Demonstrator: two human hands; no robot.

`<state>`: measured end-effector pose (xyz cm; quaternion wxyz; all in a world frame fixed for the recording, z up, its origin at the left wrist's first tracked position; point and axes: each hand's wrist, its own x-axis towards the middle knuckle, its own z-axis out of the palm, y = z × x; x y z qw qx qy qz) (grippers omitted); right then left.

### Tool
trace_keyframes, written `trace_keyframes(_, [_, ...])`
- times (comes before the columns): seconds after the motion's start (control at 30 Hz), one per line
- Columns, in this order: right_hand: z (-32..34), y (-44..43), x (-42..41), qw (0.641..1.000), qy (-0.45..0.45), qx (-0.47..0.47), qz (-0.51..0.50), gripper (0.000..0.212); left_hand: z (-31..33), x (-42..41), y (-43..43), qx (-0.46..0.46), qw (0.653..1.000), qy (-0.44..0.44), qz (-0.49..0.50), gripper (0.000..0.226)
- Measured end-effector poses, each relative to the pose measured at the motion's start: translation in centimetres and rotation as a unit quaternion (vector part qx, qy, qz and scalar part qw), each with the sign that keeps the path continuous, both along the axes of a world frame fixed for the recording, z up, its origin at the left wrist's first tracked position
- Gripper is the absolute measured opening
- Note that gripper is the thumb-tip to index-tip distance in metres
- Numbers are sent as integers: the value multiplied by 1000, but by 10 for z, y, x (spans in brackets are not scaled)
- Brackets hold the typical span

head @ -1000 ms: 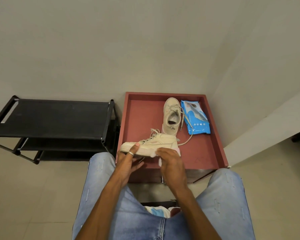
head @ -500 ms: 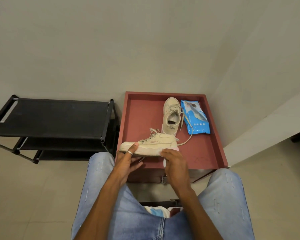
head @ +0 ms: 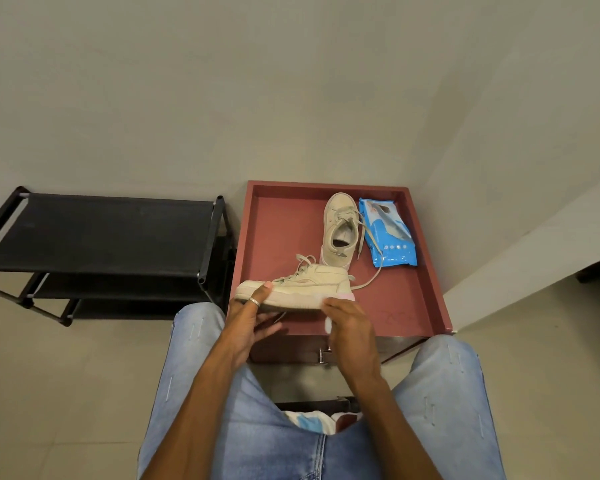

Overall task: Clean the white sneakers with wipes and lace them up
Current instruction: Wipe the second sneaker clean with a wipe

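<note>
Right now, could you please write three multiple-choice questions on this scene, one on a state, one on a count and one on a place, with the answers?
1. What does the right hand hold at the near sneaker heel?
A. a brush
B. nothing
C. a wipe

2. How many sneakers show?
A. one
B. two
C. three

3. Where is the wipes pack?
A. in the tray, right of the far sneaker
B. under the near sneaker
C. inside the far sneaker

Answers:
1. C: white wipe shows by its fingers at the heel.
2. B: one is held, one lies in the tray.
3. A: the blue pack lies beside the far sneaker.
</note>
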<state>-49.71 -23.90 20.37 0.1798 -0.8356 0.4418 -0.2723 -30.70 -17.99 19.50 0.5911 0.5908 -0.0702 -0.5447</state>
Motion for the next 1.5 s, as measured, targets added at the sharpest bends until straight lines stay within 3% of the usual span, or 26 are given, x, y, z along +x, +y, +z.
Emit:
trace_keyframes(0.23, [-5, -2, 4, 998, -37, 21, -41, 35, 2, -8, -4, 7, 999, 3, 31, 32])
trace_keyframes(0.37, [-6, -2, 5, 998, -36, 28, -47, 36, -2, -19, -8, -17, 999, 13, 23, 73])
trace_keyframes(0.43, [-7, 0, 8, 999, -25, 27, -35, 36, -5, -21, -10, -26, 998, 41, 32, 77])
trace_keyframes(0.6, [-4, 5, 10, 999, 6, 27, -26, 39, -8, -31, -17, -22, 993, 106, 48, 60])
trace_keyframes(0.93, [2, 2, 1, 997, -21, 46, -54, 31, -10, -25, -19, 1, 994, 76, 81, 41])
trace_keyframes(1.17, [0, 3, 0, 990, 1, 104, -100, 45, 1, -25, -14, -27, 991, 76, 105, 19])
trace_keyframes(1.23, [0, 3, 1, 991, -1, 95, -92, 42, 3, -26, -13, -29, 991, 92, 96, 24])
trace_keyframes(1.37, [0, 4, 3, 994, 1, 72, -88, 38, 1, -30, -14, -19, 991, 117, 54, 59])
trace_keyframes(1.5, [0, 4, 4, 994, -14, 62, -85, 38, -9, -40, -18, -28, 991, 127, 19, 53])
